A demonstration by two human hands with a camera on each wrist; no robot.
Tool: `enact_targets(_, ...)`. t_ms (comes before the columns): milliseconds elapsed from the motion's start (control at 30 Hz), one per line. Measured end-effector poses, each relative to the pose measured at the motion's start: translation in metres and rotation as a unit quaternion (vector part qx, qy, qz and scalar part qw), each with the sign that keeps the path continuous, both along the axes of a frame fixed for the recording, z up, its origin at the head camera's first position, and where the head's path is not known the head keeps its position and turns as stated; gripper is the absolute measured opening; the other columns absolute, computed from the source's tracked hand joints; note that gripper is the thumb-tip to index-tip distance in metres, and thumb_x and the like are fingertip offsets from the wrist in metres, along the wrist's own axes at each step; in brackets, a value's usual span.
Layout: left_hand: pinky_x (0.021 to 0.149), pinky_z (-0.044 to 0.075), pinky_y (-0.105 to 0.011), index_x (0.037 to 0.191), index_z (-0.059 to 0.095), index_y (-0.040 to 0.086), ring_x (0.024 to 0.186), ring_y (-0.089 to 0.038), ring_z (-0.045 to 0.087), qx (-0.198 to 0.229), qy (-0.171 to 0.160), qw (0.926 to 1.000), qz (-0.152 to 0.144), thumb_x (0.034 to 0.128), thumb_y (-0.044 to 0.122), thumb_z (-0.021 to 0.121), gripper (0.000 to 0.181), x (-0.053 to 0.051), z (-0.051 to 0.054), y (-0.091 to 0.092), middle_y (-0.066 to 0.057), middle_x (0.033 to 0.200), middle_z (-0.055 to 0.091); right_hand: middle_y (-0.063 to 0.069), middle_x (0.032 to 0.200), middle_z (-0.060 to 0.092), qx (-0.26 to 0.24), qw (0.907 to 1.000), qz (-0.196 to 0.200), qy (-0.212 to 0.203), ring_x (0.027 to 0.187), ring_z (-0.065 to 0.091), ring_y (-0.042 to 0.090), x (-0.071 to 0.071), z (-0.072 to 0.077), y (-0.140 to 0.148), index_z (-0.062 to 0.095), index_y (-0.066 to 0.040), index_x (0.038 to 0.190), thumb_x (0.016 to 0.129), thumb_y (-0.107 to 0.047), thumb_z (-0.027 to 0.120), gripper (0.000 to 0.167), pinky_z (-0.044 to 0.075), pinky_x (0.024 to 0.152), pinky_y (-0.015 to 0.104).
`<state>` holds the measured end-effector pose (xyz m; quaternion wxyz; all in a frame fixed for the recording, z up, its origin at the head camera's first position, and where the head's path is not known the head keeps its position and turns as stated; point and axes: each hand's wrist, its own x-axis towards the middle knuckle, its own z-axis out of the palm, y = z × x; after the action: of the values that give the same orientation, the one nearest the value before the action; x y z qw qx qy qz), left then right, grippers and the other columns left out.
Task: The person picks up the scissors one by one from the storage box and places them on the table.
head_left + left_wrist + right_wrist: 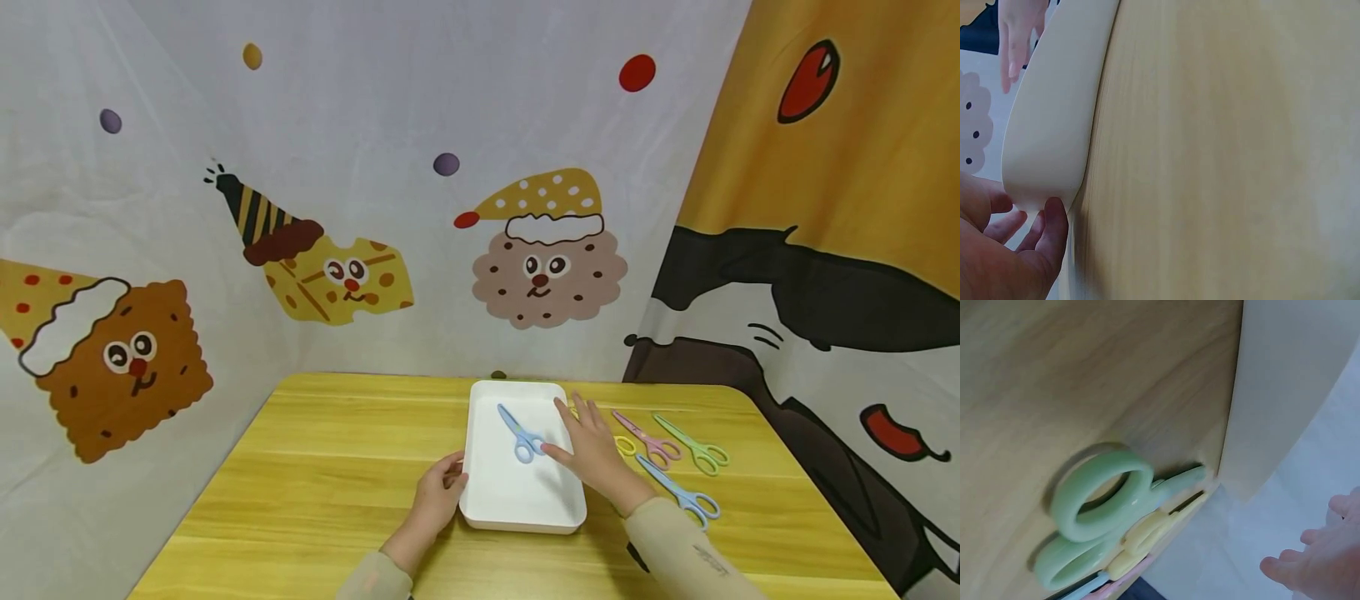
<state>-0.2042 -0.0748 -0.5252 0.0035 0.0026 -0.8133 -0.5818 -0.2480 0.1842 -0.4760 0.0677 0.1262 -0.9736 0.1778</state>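
A white rectangular tray (510,500) stands on the wooden table, with small light-blue scissors (523,435) lying inside it. My left hand (437,502) grips the tray's left side. In the left wrist view, the thumb and fingers (1055,219) meet the tray's wall (1054,125) at a rounded corner. Over the tray's right rim hovers my right hand (594,450), its fingers spread and holding nothing. It partly hides yellow scissors (625,446) beside the tray. Seen from the right wrist, light-green scissors (1104,497) and pale-yellow scissors (1147,531) lie close to the tray wall.
Pink scissors (648,437), green scissors (693,444) and larger blue scissors (678,492) lie to the right of the tray on the table (322,467). Behind the table hangs a cartoon-printed cloth (360,100).
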Motion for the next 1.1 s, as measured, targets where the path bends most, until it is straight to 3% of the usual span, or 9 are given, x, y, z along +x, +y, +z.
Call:
enact_targets(433, 0.079, 0.054, -0.028, 0.128, 0.056, 0.001, 0.098, -0.023, 0.060, -0.003, 0.000, 1.0000, 0.002, 0.0911, 0.003, 0.059, 0.037, 0.000, 0.000, 0.000, -0.016, 0.112, 0.062, 0.019, 0.156, 0.014, 0.011, 0.9990, 0.043, 0.007, 0.142, 0.012, 0.045, -0.007, 0.002, -0.027, 0.032, -0.014, 0.148, 0.082, -0.048, 0.068, 0.082, 0.018, 0.111, 0.062)
enact_targets(667, 0.078, 0.054, -0.027, 0.129, 0.055, 0.000, 0.098, -0.024, 0.060, -0.001, 0.004, 1.0000, 0.001, 0.0911, 0.002, 0.058, 0.038, 0.001, 0.000, 0.000, -0.016, 0.111, 0.062, 0.020, 0.154, 0.021, 0.021, 0.9982, 0.051, 0.024, 0.138, 0.021, 0.046, -0.008, 0.002, -0.040, 0.037, -0.012, 0.146, 0.081, -0.050, 0.068, 0.081, 0.028, 0.106, 0.063)
enact_targets(1100, 0.079, 0.055, -0.028, 0.129, 0.055, 0.000, 0.099, -0.025, 0.060, 0.002, 0.004, 1.0000, -0.002, 0.0912, 0.003, 0.059, 0.038, 0.002, 0.001, 0.000, -0.016, 0.112, 0.061, 0.024, 0.152, 0.022, -0.051, 0.9977, 0.036, -0.024, 0.134, 0.026, 0.049, -0.010, -0.005, -0.049, 0.037, -0.010, 0.145, 0.081, -0.042, 0.072, 0.079, 0.029, 0.106, 0.062)
